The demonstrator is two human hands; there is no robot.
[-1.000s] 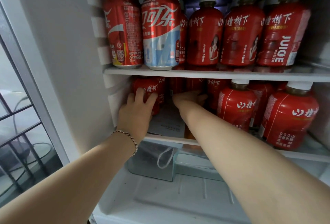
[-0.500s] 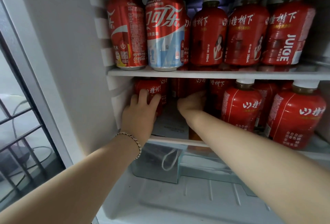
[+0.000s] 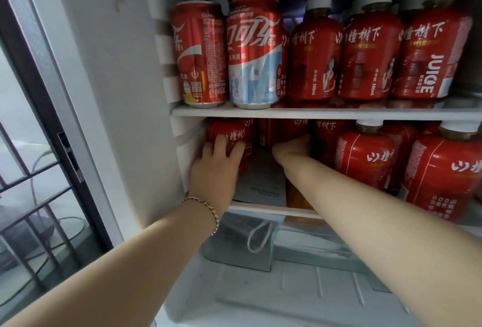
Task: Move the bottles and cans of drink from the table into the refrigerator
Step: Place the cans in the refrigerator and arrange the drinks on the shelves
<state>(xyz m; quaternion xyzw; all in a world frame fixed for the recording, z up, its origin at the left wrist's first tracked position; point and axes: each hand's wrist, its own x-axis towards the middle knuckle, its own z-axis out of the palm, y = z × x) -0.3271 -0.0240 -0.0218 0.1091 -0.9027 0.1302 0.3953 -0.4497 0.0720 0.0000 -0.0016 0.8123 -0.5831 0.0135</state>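
Note:
Both arms reach into the open refrigerator at its lower shelf (image 3: 260,209). My left hand (image 3: 215,170), with a bracelet on the wrist, wraps a red juice bottle (image 3: 230,135) at the shelf's far left. My right hand (image 3: 293,150) is deeper in, curled against another red bottle (image 3: 294,128) whose body is mostly dark and hidden. Two cola cans (image 3: 199,55) and several red white-capped juice bottles (image 3: 314,58) stand on the upper shelf (image 3: 313,112). More red bottles (image 3: 365,154) fill the lower shelf's right side.
A paper booklet (image 3: 263,183) lies on the lower shelf between my hands. Below is a clear drawer (image 3: 326,248) with a face mask (image 3: 257,238) inside. The fridge's white side wall (image 3: 117,91) is at left, with a barred window (image 3: 31,196) beyond.
The view has shifted so the shelves sit further right and lower in frame. Both hands stay on the bottles at the lower shelf, pushed slightly deeper.

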